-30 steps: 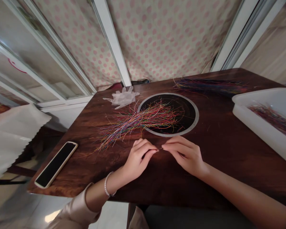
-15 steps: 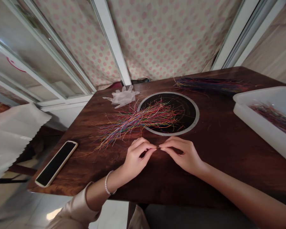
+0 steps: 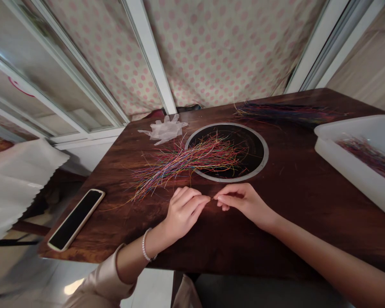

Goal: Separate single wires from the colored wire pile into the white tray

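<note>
My left hand (image 3: pixel 186 210) is closed in a pinch, thumb against forefinger, over the near part of the table. Facing it, my right hand (image 3: pixel 240 202) pinches too, its fingertips almost meeting the left ones. Between the two sets of fingertips shows a tiny stretch of thin wire (image 3: pixel 212 198); the rest of it is hidden or too fine to see. Just beyond both hands lies a loose bundle of thin coloured wires (image 3: pixel 182 162), its right end resting on a round black plate (image 3: pixel 255 149) with a grey rim.
On the dark wooden table (image 3: pixel 295 205) lie a phone (image 3: pixel 76 219) at the left and a clear plastic glove (image 3: pixel 167 129) at the back. A second, darker wire bundle (image 3: pixel 282 112) lies back right. A white bin (image 3: pixel 333 147) with more wires stands at the right edge.
My right hand has turned slightly and its lower fingers have curled in under the pinch. The left fingers have bunched closer together. Both hands stay in nearly the same place.
</note>
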A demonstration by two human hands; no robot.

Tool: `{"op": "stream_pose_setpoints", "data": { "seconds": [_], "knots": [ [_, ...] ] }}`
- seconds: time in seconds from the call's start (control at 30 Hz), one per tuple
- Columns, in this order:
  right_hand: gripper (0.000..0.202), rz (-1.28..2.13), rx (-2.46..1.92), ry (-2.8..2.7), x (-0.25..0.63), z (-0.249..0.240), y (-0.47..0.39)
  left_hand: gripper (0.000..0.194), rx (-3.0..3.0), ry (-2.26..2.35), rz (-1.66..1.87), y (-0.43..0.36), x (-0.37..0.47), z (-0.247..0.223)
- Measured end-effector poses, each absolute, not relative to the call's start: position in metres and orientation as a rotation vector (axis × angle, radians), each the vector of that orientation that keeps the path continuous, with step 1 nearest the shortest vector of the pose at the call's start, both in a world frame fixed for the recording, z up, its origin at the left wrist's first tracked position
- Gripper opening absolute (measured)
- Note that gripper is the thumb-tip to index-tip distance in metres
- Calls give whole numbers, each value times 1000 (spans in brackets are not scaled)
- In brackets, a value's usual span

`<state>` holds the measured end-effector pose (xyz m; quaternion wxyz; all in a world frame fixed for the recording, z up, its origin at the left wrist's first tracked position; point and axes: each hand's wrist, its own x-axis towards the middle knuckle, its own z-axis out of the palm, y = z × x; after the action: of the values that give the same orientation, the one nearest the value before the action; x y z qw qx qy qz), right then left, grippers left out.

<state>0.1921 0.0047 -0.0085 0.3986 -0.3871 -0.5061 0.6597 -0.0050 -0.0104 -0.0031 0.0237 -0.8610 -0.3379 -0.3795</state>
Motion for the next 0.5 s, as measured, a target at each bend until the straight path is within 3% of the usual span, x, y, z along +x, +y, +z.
{"op": "stream_pose_setpoints", "data": {
  "seconds": [0.5],
  "knots": [
    [20,2081,-828,-976,196,-12,7,10,-2636,-872,-1184,-12,-6,-1]
  ]
}}
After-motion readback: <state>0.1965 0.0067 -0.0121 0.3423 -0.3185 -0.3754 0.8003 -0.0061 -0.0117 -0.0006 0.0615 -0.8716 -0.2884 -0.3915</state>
